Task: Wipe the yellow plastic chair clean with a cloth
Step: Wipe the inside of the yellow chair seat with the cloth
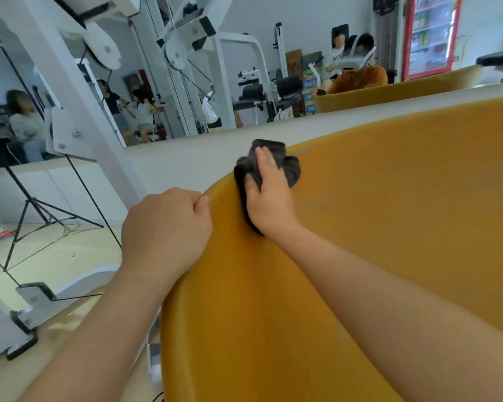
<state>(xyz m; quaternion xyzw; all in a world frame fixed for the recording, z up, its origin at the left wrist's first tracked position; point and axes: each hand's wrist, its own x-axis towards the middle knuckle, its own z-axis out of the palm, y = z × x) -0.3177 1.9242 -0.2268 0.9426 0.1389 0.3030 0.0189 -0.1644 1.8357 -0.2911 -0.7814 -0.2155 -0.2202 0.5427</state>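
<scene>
Under right hand (269,201), cloth (291,169) on chair (389,213)

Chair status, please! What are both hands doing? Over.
Left hand grips chair rim. Right hand holds cloth on chair, near rim. Nothing seen in the way.
</scene>
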